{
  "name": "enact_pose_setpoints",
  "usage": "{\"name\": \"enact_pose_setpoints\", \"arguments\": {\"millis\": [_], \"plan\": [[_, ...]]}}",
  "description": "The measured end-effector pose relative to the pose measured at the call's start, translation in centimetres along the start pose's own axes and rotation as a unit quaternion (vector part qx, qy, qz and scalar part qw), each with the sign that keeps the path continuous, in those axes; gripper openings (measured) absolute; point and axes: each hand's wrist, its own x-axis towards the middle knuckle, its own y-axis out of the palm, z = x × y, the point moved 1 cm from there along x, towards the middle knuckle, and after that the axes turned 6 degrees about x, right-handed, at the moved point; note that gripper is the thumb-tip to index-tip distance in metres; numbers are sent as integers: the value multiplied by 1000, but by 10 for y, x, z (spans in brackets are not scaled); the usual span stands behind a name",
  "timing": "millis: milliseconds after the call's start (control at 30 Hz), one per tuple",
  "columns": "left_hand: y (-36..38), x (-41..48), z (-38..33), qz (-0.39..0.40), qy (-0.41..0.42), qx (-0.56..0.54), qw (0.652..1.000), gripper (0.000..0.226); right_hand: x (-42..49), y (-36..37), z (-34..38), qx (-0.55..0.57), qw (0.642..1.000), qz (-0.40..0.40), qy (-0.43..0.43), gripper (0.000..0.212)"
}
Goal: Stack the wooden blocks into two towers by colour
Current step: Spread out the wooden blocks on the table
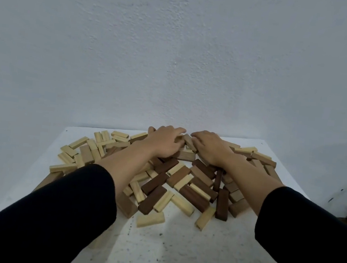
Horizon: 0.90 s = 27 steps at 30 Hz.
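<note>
At the far side of the scattered wooden blocks (195, 195), the right hand (211, 149) curls its fingers round a tilted brown block (189, 141). The left hand (163, 144) bends its fingers just beside it; whether they grasp anything cannot be told. The blocks lie on a speckled white table (176, 250) against a pale wall (176, 56).

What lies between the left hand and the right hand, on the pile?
In the head view, one brown wooden block lies tilted between the left hand and right hand; fingers of both reach it.
</note>
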Motion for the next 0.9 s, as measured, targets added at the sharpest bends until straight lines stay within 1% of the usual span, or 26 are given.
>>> {"name": "enact_pose_setpoints", "arguments": {"millis": [67,200,300,400,467,700,800,900], "plan": [[0,0,4,-23,6,-15,1000,44,-1,1,-2,25,1000,-5,-11,44],[0,-2,18,-60,5,-82,995,41,-3,1,-4,53,998,-16,-14,50],[0,-1,24,-56,5,-99,994,34,-5,1,-3,51,998,-29,-24,49],[1,2,28,-47,-10,-102,994,37,-4,1,-1,36,999,-27,-27,45],[1,3,27,-51,-12,-98,994,33,-4,0,1,30,999,-31,-30,41],[-5,-7,24,-140,-4,-142,980,21,-10,-2,9,37,997,-54,-38,36],[-12,-21,22,-148,9,-159,976,20,-18,0,19,55,994,-83,-52,34],[-21,-42,25,-183,9,-170,968,17,-29,2,30,65,990,-110,-66,32]]}}
